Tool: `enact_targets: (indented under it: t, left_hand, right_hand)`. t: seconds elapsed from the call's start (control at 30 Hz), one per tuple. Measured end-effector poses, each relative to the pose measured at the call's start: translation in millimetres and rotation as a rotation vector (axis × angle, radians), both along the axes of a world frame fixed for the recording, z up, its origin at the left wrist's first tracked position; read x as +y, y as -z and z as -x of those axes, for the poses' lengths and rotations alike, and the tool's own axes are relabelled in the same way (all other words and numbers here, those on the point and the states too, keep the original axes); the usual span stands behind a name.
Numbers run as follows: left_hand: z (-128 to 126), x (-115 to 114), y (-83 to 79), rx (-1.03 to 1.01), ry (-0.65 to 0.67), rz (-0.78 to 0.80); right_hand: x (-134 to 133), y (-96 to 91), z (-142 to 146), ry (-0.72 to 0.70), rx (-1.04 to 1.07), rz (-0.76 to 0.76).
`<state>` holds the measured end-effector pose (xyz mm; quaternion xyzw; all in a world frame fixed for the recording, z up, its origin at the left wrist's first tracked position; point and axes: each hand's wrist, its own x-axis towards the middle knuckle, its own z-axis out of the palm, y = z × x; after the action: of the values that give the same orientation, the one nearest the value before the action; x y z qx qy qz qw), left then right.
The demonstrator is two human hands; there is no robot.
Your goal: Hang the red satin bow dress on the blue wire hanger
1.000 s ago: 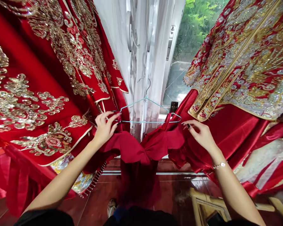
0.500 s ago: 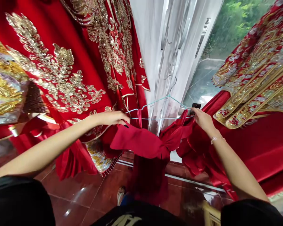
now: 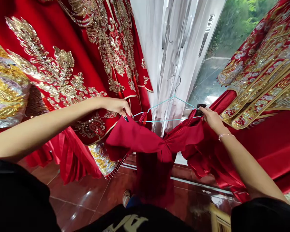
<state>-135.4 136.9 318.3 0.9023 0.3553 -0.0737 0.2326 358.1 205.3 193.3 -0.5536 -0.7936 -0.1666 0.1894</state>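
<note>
A red dress (image 3: pixel 145 137) with a gathered, knotted front hangs before me on a thin light-blue wire hanger (image 3: pixel 162 102), its metal hook free at the top. My left hand (image 3: pixel 118 106) is closed in a pinch on the dress's top edge at the hanger's left end. My right hand (image 3: pixel 211 120) is closed at the opposite end, on the dress's upper edge by the hanger's corner. Just past the right fingertips is a small black object (image 3: pixel 201 109), its kind unclear. A red strap (image 3: pixel 143 118) loops over the hanger's left side. The dress's lower part falls toward the floor.
Red garments with gold beading (image 3: pixel 67 71) hang at left, and an embroidered red jacket (image 3: pixel 261 74) at right. Behind the hanger stand a white-framed door (image 3: pixel 205 38) with glass and handles. Below are a glossy red tiled floor (image 3: pixel 79 199) and a wooden stool edge (image 3: pixel 215 216).
My left hand has moved slightly left and up, drawing the dress's left edge outward along the hanger. My right hand has shifted slightly right, and the dress top spreads wider.
</note>
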Motion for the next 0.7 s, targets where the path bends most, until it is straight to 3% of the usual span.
enact_targets:
  t: [0.2, 0.3, 0.4, 0.57, 0.7]
  left_hand:
    - [-54.5, 34.6, -29.9, 0.094, 0.022, -0.173]
    - [-87.5, 50.6, -42.5, 0.009, 0.084, -0.291]
    - [-107.2, 55.3, -44.6, -0.158, 0.182, -0.444]
    - [-99.1, 29.6, -19.4, -0.430, 0.196, -0.770]
    - [-79.5, 10.5, 16.5, -0.444, -0.012, -0.806]
  right_hand:
    - [5.1, 0.4, 0.3, 0.010, -0.053, 0.002]
    - [1.2, 1.9, 4.9, -0.004, -0.034, 0.008]
    - [-3.8, 4.9, 10.0, -0.054, 0.012, 0.018]
    - [-17.4, 18.4, 15.3, -0.088, 0.142, 0.015]
    - [-35.1, 27.7, 15.5, -0.185, 0.362, 0.015]
